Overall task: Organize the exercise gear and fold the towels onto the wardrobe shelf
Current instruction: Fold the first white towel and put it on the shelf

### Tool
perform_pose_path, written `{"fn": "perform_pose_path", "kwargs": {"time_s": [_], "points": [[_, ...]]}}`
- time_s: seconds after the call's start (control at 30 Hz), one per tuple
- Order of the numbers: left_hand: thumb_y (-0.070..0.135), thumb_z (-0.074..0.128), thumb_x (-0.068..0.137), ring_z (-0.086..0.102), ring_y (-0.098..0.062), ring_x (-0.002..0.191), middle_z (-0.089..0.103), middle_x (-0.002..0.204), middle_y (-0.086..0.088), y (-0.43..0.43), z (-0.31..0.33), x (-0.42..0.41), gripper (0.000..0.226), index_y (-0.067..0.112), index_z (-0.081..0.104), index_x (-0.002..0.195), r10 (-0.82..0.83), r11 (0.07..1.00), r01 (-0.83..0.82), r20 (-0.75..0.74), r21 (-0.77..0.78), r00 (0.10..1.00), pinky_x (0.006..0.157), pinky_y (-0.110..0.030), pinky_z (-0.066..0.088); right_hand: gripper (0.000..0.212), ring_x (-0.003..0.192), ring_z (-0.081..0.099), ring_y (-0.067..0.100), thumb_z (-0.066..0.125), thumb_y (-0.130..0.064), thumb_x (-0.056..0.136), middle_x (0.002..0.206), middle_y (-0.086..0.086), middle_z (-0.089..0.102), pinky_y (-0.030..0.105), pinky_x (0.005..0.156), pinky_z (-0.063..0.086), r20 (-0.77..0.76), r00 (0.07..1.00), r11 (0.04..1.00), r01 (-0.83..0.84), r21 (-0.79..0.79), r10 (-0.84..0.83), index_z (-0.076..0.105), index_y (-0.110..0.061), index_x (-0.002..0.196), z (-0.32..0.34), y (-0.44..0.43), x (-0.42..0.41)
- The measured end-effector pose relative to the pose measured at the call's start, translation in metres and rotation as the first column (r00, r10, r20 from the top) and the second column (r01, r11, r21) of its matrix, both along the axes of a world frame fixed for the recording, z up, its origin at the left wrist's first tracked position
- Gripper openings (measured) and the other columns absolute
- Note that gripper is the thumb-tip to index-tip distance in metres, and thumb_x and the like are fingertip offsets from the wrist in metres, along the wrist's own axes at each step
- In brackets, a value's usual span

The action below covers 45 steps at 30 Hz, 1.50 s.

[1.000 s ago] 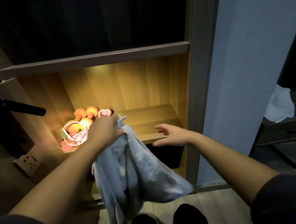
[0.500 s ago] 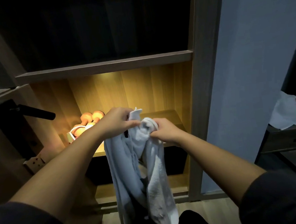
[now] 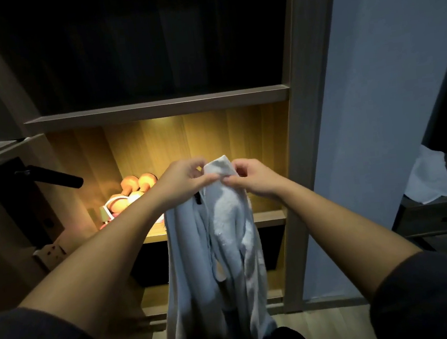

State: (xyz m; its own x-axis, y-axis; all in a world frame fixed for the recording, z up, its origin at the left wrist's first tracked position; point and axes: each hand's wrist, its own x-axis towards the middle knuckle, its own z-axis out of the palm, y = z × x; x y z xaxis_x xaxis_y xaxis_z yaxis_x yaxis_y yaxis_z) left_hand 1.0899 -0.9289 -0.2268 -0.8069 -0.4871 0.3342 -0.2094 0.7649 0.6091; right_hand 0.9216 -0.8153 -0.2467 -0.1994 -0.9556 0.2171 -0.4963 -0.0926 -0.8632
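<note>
A pale blue-white towel point(image 3: 225, 246) hangs crumpled in front of the lit wardrobe shelf point(image 3: 268, 215). My left hand point(image 3: 182, 183) grips the towel's top edge on the left. My right hand point(image 3: 251, 179) pinches a top corner right beside it, so both hands are close together. Orange dumbbells point(image 3: 133, 185) and a pink-and-white skipping rope point(image 3: 110, 208) lie at the shelf's left end, partly hidden behind my left forearm.
A dark upper compartment point(image 3: 148, 44) sits above the lit one. An open door with a black handle point(image 3: 52, 177) stands at the left. A white cloth point(image 3: 427, 178) lies on a dark side table point(image 3: 442, 218) at the right.
My right hand came off the shelf edge and took the towel's top corner. Both hands lifted the towel higher, and it now hangs longer and narrower.
</note>
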Motion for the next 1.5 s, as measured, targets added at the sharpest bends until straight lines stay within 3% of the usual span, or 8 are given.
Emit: {"fn": "perform_pose_path", "kwargs": {"time_s": [0.17,0.33,0.47,0.63,0.83,1.03,1.33,1.5], "points": [[0.068,0.073,0.057,0.058,-0.009,0.063,0.064,0.073,0.007,-0.032,0.01,0.036,0.058,0.027,0.057,0.096,0.195,0.977,-0.156,0.327,-0.144,0.925,0.057,-0.025,0.049,0.011,0.094,0.06,0.024,0.056,-0.02,0.096,0.104,0.009,0.062,0.033,0.076,0.051,-0.004,0.943,0.941,0.332,-0.063,-0.333,0.06,-0.013,0.102,-0.007,-0.002,-0.044],[0.047,0.082,0.07,0.055,-0.012,0.081,0.057,0.092,0.006,-0.067,0.003,0.098,0.057,0.025,0.05,0.111,0.482,0.849,-0.147,0.63,-0.508,0.609,0.063,-0.024,0.045,0.028,0.109,0.056,0.039,0.05,-0.022,0.098,0.118,0.024,0.06,0.042,0.088,0.044,-0.104,0.682,0.685,0.728,0.009,-0.724,0.056,-0.001,0.116,-0.027,0.02,-0.11],[0.043,0.066,0.083,0.063,-0.024,0.095,0.066,0.105,-0.005,-0.082,-0.017,0.137,0.035,0.02,0.064,0.109,0.756,0.637,-0.371,0.453,-0.676,0.472,0.073,-0.03,0.048,0.032,0.117,0.053,0.043,0.048,-0.022,0.1,0.129,0.027,0.054,0.042,0.089,0.043,-0.133,0.481,0.467,0.876,0.122,-0.867,0.049,-0.002,0.125,-0.045,0.046,-0.13],[0.039,0.059,0.088,0.063,-0.038,0.096,0.064,0.103,-0.019,-0.085,-0.035,0.163,0.033,0.011,0.067,0.103,0.903,0.421,-0.802,0.274,-0.424,0.33,0.078,-0.037,0.049,0.033,0.121,0.052,0.044,0.05,-0.018,0.098,0.133,0.027,0.052,0.044,0.096,0.043,-0.135,0.38,0.361,0.921,0.145,-0.915,0.049,0.0,0.125,-0.054,0.067,-0.135],[0.027,0.057,0.092,0.057,-0.044,0.106,0.059,0.114,-0.025,-0.084,-0.036,0.159,0.032,0.003,0.062,0.112,0.883,0.432,-0.863,0.316,-0.263,0.346,0.081,-0.042,0.048,0.034,0.119,0.053,0.042,0.045,-0.021,0.1,0.132,0.025,0.052,0.041,0.089,0.043,-0.098,0.408,0.396,0.91,0.123,-0.908,0.047,-0.004,0.129,-0.05,0.059,-0.119],[0.037,0.058,0.093,0.06,-0.04,0.101,0.062,0.105,-0.021,-0.081,-0.028,0.171,0.031,0.01,0.067,0.104,0.925,0.354,-0.863,0.271,-0.359,0.267,0.084,-0.04,0.047,0.034,0.121,0.051,0.041,0.043,-0.022,0.1,0.131,0.024,0.054,0.041,0.097,0.042,-0.115,0.368,0.362,0.929,0.072,-0.922,0.053,-0.003,0.127,-0.052,0.066,-0.121],[0.028,0.063,0.088,0.052,-0.022,0.057,0.053,0.069,-0.011,-0.05,-0.012,0.107,0.028,0.002,0.058,0.081,0.669,0.656,-0.732,0.309,0.185,0.677,0.05,-0.024,0.04,0.033,0.107,0.059,0.033,0.04,-0.021,0.096,0.115,0.014,0.064,0.036,0.089,0.047,0.04,0.718,0.719,0.693,0.041,-0.695,0.065,-0.009,0.114,-0.04,0.03,-0.052],[0.038,0.07,0.083,0.057,-0.02,0.063,0.059,0.079,-0.01,-0.013,0.02,0.047,0.031,0.009,0.06,0.081,0.472,0.843,-0.524,0.299,0.121,0.829,0.047,-0.025,0.042,0.053,0.086,0.061,0.018,0.062,-0.063,0.081,0.098,-0.002,0.065,0.035,0.074,0.05,-0.248,0.939,0.969,0.246,0.0,-0.238,0.066,-0.016,0.103,-0.012,0.008,0.038]]}}
